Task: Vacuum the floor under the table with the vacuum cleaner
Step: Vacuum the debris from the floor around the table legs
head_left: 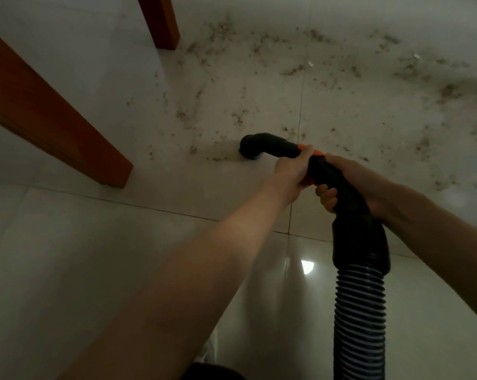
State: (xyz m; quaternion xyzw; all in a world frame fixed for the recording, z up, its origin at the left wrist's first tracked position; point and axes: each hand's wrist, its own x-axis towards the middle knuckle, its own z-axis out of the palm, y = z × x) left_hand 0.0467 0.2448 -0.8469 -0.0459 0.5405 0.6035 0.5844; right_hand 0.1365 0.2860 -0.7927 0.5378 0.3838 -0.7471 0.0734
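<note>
A black vacuum hose point(359, 305) with ribbed tubing rises from the bottom edge to a black handle with an orange part. Its curved black nozzle point(259, 146) points down onto the pale tiled floor point(122, 237). My left hand point(292, 168) grips the tube just behind the nozzle. My right hand point(350, 182) grips the handle further back, fingers curled under it. Dark crumbs and dust point(300, 69) lie scattered over the tiles beyond and right of the nozzle.
Two reddish-brown wooden table legs stand on the floor: one point(53, 116) at the left, near the nozzle, and one point(160, 20) at the top centre. A bright light reflection point(307, 266) shines on the tile beside the hose.
</note>
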